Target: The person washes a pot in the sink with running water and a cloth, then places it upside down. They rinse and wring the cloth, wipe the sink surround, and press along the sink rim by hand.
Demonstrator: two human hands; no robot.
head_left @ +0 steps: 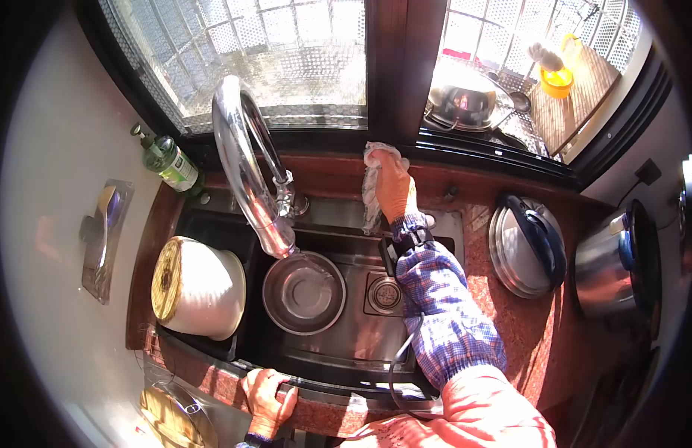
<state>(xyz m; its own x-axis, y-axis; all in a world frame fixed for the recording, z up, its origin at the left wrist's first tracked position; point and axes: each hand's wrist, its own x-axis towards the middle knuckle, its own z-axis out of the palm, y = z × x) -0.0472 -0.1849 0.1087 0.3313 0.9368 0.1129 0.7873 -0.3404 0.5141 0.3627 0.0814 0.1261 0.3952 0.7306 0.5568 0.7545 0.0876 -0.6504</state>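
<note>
My right hand (394,187) is closed on a crumpled white cloth (372,196), pressed on the ledge below the window frame, behind the sink. Part of the cloth hangs down toward the sink's back rim. My left hand (265,399) rests on the front edge of the red stone counter (323,415), thumb apart from the fingers, with nothing in it. Between the hands lies the dark sink (361,347), where a round metal bowl (304,293) sits under the chrome faucet (245,164). The sink drain (385,294) shows beside my right forearm.
A white pot-like container (212,287) lies tilted at the sink's left. Behind it stands a green pump bottle (174,168). On the right are metal lids (519,250) and a steel pot (607,265). Beyond the open window sit a wooden board (574,104) and cookware.
</note>
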